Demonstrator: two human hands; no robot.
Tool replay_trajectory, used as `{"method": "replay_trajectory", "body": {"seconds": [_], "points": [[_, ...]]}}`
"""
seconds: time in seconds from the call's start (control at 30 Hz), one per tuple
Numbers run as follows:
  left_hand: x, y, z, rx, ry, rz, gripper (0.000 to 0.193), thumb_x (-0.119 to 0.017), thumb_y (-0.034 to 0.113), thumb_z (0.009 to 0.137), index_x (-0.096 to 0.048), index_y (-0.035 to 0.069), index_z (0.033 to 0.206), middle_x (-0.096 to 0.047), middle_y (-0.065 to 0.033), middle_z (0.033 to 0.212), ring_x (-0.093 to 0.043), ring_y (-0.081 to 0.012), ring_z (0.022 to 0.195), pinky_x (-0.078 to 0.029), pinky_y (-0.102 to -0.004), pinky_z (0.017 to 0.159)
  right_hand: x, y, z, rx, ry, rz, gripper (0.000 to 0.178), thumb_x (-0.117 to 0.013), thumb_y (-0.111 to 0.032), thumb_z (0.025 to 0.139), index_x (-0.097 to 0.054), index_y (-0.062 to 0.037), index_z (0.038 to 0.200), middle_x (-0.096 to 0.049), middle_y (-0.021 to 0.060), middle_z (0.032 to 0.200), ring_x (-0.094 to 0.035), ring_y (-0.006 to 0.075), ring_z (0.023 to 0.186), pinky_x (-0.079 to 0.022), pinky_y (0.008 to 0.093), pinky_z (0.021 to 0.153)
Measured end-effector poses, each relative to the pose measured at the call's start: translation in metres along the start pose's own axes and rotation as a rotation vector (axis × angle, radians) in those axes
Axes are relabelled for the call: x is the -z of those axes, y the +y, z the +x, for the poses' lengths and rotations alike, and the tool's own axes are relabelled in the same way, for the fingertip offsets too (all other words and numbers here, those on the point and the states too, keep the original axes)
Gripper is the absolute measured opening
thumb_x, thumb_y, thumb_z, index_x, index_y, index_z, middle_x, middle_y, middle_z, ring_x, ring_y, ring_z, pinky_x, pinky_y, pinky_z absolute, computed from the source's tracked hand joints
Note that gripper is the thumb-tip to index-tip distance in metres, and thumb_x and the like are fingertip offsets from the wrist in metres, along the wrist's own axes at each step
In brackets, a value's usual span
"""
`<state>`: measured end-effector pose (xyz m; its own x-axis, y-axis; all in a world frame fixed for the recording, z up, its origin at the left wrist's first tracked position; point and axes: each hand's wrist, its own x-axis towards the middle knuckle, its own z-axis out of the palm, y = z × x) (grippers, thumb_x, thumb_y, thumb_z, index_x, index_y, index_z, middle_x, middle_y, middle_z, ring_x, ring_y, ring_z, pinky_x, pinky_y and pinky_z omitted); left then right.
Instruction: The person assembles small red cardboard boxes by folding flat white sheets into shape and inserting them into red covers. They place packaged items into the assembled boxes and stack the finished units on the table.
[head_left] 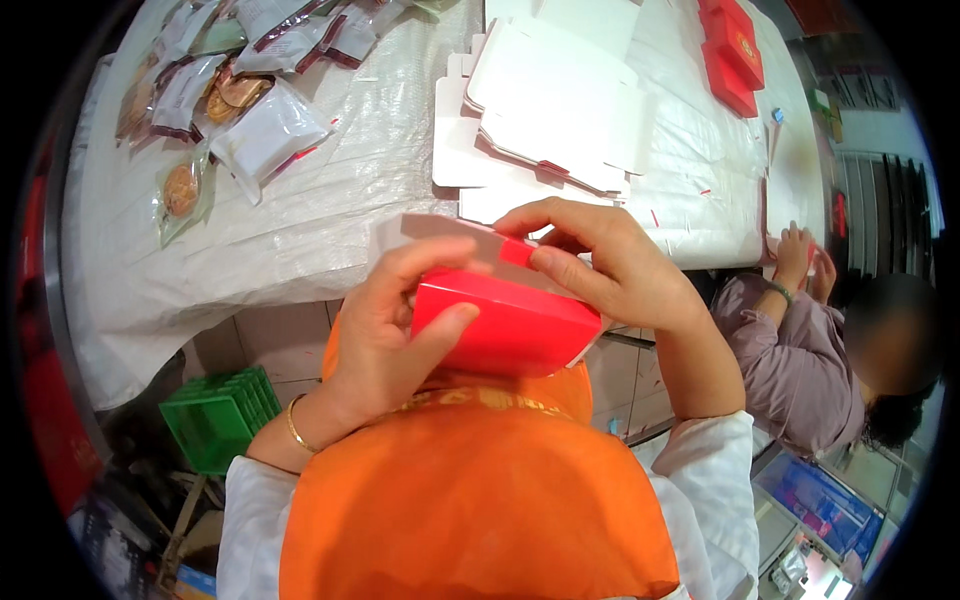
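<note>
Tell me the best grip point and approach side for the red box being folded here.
Probably the red box by its long side walls, from the person's left, as the left hand does: thumb on the front wall, fingers behind. The top is unclosed; the right hand pinches a flap there, so a top grip would block it.

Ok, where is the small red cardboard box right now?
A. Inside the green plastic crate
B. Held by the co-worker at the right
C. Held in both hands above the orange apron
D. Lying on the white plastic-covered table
C: the small red cardboard box is gripped by the left hand and the right hand, off the white plastic-covered table, above the orange apron.
</note>
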<state>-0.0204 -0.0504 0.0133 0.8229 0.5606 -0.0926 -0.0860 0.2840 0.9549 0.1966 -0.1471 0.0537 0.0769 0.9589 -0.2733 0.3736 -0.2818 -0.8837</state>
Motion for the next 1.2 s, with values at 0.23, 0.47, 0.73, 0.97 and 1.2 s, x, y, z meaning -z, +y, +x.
{"method": "replay_trajectory", "body": {"seconds": [0.23,0.47,0.73,0.97,1.2], "points": [[0.010,0.009,-0.002,0.238,-0.058,0.000,0.030,-0.066,-0.002,0.084,-0.060,0.002,0.113,-0.063,-0.0064,0.111,-0.059,-0.0129,0.104,-0.048,-0.0281,0.093,0.004,-0.013,-0.004,-0.067,0.021,0.028,0.022,-0.054,-0.003,0.091,-0.061,0.0038,0.110,-0.067,0.0111,0.108,-0.062,0.0105,0.082,-0.052,0.0255,0.072],[0.012,0.008,-0.001,0.263,-0.034,-0.036,0.030,-0.071,0.004,0.082,-0.057,0.005,0.108,-0.061,-0.0026,0.110,-0.057,-0.0101,0.103,-0.048,-0.0262,0.091,-0.006,-0.031,-0.005,-0.011,0.017,-0.051,0.017,-0.057,-0.001,0.088,-0.060,0.0037,0.103,-0.065,0.0121,0.111,-0.064,0.0144,0.088,-0.053,0.0271,0.076],[0.008,0.006,-0.002,0.246,0.065,-0.029,0.033,-0.068,-0.001,0.084,-0.052,0.005,0.113,-0.059,-0.0045,0.112,-0.057,-0.0102,0.101,-0.048,-0.0265,0.090,-0.014,-0.023,0.001,0.110,0.082,-0.164,0.013,-0.058,-0.001,0.087,-0.059,0.0019,0.099,-0.064,0.0120,0.110,-0.063,0.0159,0.086,-0.053,0.0271,0.073],[0.001,0.008,-0.003,0.254,0.117,-0.072,0.030,-0.068,0.002,0.084,-0.055,0.003,0.110,-0.060,-0.0049,0.109,-0.057,-0.0105,0.101,-0.049,-0.0268,0.089,-0.015,-0.023,0.001,0.033,0.097,-0.089,0.010,-0.060,0.000,0.085,-0.060,0.0016,0.095,-0.065,0.0113,0.109,-0.063,0.0158,0.088,-0.053,0.0262,0.073],[0.000,0.006,-0.004,0.249,0.103,-0.045,0.035,-0.065,-0.004,0.085,-0.051,0.004,0.115,-0.060,-0.0060,0.110,-0.060,-0.0106,0.098,-0.051,-0.0256,0.085,-0.016,-0.015,0.002,0.140,0.140,-0.119,0.014,-0.065,-0.007,0.087,-0.058,-0.0003,0.097,-0.064,0.0129,0.107,-0.063,0.0198,0.072,-0.052,0.0292,0.062]]}}
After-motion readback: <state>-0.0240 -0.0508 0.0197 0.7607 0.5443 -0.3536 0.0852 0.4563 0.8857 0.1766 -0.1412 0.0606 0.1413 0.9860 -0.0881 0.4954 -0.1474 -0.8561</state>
